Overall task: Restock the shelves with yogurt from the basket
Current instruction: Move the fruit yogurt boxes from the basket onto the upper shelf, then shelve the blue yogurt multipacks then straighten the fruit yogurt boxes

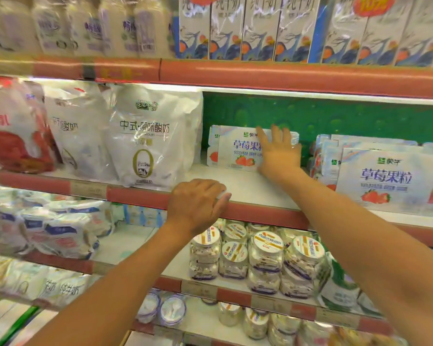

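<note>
A green-backed shelf (248,186) with a red rail (140,197) faces me. White yogurt bags (145,143) crowd its left, stacked strawberry packs (385,176) its right, and jars (265,255) sit below. My right grip (279,151) is spread flat, fingers straight, pressing the strawberry yogurt pack (235,148) that stands at the shelf's back, arm stretched forward. My left grip (198,203) curls over the red rail.

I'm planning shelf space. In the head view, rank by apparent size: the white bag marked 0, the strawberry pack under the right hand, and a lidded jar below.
1. white bag
2. strawberry pack, partly hidden by the right hand and set farther back, so real size unsure
3. lidded jar, clearly smallest
</note>
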The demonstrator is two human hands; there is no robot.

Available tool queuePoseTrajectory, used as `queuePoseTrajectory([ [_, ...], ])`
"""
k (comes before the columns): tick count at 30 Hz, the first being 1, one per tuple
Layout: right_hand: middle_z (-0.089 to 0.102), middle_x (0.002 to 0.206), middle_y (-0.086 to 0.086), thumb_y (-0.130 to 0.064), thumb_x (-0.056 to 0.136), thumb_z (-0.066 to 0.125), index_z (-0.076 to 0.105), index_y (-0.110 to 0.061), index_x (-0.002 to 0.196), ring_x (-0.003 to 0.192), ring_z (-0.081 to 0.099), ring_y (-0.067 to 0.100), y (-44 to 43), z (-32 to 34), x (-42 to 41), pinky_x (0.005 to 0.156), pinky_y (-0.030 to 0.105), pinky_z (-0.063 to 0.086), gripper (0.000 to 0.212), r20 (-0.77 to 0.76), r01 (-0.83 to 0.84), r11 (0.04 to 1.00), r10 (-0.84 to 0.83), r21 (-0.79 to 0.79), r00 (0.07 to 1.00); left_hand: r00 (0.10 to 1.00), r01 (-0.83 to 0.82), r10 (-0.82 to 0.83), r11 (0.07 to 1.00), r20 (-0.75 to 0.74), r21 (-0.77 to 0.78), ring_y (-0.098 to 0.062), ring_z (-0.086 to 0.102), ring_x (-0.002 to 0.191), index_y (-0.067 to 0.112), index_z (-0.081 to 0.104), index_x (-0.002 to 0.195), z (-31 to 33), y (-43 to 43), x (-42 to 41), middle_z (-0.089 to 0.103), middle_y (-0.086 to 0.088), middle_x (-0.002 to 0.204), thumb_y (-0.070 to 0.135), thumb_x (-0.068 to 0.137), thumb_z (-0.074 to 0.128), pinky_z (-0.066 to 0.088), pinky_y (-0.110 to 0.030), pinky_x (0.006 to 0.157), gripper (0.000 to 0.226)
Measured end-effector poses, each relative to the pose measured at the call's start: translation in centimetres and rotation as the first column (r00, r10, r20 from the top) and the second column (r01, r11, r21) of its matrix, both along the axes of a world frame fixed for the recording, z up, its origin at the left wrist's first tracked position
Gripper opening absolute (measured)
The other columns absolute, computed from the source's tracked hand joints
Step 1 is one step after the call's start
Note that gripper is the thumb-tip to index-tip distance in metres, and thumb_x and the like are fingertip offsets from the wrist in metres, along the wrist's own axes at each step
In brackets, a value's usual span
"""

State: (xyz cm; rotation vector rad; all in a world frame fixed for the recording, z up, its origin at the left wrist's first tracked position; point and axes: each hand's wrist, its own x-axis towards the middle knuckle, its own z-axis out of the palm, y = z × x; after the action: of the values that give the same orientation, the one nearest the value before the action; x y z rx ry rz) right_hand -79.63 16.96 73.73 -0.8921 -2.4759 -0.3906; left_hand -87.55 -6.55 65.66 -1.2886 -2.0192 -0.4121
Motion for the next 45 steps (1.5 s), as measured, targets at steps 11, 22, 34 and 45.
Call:
queuePoseTrajectory([
  [11, 0.061, 0.123, 0.002, -0.054, 0.084, 0.060, 0.070, -0.029, 0.106, 0.118, 0.055, 0.027, -10.9, -1.8, 6.3, 0.094, 0.044, 0.049, 0.035, -0.226, -0.194, 0.970, 0.158, -0.146, 0.961, 0.998, 0.058, -0.056, 0.995, 0.034, -0.081, -0.023, 0.054, 0.132, 0.029, 0.056, 0.137, -1.4, -3.5, 1.5, 0.061, 0.003, 0.139, 0.055, 0.101, 0.029, 0.040, -0.047, 0.106, 0.052],
  [22, 0.058, 0.128, 0.001, -0.038, 0.084, 0.069, 0.067, -0.024, 0.120, 0.122, 0.051, 0.019, -27.4, -16.1, 19.3, 0.102, 0.027, 0.038, 0.039, -0.393, -0.327, 0.879, 0.181, -0.347, 0.902, 0.904, 0.295, -0.206, 0.935, 0.376, -0.198, -0.030, 0.055, 0.127, 0.019, 0.052, 0.142, -12.6, -20.0, 8.8, 0.056, -0.007, 0.144, 0.052, 0.096, 0.034, 0.046, -0.044, 0.104, 0.061],
  [34, 0.062, 0.121, -0.003, -0.053, 0.075, 0.062, 0.064, -0.025, 0.117, 0.117, 0.057, 0.016, -46.2, -36.6, 38.2, 0.105, 0.019, 0.037, 0.050, -0.306, -0.150, 0.573, -0.188, -0.806, 0.933, 0.560, 0.613, -0.078, 0.709, 0.825, -0.348, -0.024, 0.034, 0.149, 0.026, 0.041, 0.153, -31.7, -36.3, 21.7, 0.033, -0.004, 0.163, 0.062, 0.088, 0.032, 0.029, -0.046, 0.123, 0.074],
  [45, 0.062, 0.118, 0.013, -0.046, 0.074, 0.066, 0.067, -0.013, 0.113, 0.109, 0.050, 0.008, -59.5, -43.7, 57.1, 0.101, 0.017, 0.035, 0.051, -0.109, 0.127, 0.315, -0.635, -0.940, 0.765, 0.507, 0.788, -0.043, 0.428, 0.861, -0.442, -0.021, 0.037, 0.147, 0.024, 0.042, 0.150, -36.9, -38.9, 35.4, 0.039, 0.000, 0.159, 0.062, 0.093, 0.032, 0.030, -0.037, 0.121, 0.069],
])
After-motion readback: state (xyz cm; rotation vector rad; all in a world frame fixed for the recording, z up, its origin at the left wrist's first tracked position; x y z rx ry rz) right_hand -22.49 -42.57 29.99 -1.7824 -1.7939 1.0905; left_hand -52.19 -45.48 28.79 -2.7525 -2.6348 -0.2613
